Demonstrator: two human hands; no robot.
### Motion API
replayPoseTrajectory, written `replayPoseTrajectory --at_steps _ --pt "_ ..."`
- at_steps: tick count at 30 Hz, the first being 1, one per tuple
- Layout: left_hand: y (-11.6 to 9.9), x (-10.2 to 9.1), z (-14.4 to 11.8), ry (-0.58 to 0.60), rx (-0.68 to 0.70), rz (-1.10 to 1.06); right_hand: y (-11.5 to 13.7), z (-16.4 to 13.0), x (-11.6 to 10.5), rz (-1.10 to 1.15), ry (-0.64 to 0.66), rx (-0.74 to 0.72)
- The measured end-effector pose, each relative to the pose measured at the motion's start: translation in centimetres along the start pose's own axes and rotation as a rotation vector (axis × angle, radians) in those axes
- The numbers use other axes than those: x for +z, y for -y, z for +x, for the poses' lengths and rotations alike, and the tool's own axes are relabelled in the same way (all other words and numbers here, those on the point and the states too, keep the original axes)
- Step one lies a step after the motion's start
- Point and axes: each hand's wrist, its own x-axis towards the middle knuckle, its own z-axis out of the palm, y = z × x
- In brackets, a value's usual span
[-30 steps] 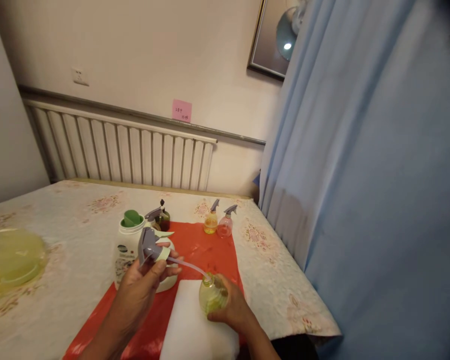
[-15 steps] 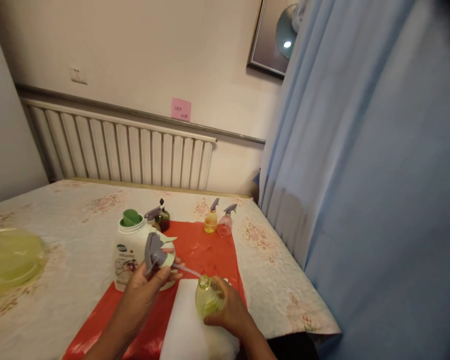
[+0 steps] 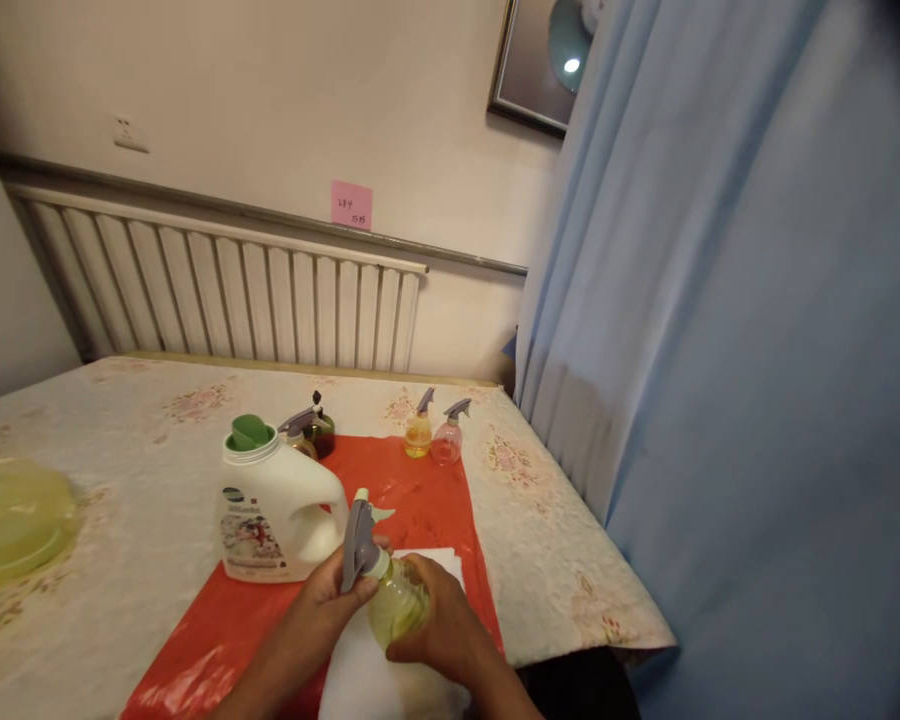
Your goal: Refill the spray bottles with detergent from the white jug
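My left hand [image 3: 337,598] grips the grey trigger sprayer head [image 3: 361,545] by its pale collar, which sits at the mouth of a spray bottle. Wrapped round the yellow-green bottle body [image 3: 396,605] is my right hand [image 3: 444,618]. The bottle tilts over a folded white cloth [image 3: 367,670]. Whether the collar is threaded on cannot be made out. Just left of my hands stands a white handled jug [image 3: 274,510] with a green cup [image 3: 248,432] in its mouth.
A red sheet [image 3: 394,480] lies under the jug and cloth on the flowered tablecloth [image 3: 570,520]. Farther back stand a yellow spray bottle [image 3: 418,437], a pink spray bottle [image 3: 448,440] and a dark green bottle [image 3: 322,435]. A translucent yellow basin [image 3: 22,515] is at left; a blue curtain [image 3: 720,300] hangs at right.
My left hand has brought the sprayer head right and down onto the bottle's neck. Its clear tube, seen outside the bottle earlier, is now inside. My right hand has kept hold of the bottle.
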Motion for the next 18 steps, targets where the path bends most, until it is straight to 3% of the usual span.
replayPoseTrajectory --at_steps 14,18 --pt "-0.7 -0.8 -0.2 0.027 0.013 0.097 0.7 -0.2 0.3 -0.124 -0.002 -0.012" --pt "-1.2 -0.8 -0.4 -0.026 0.045 0.164 0.7 -0.3 0.3 -0.125 -0.002 -0.004"
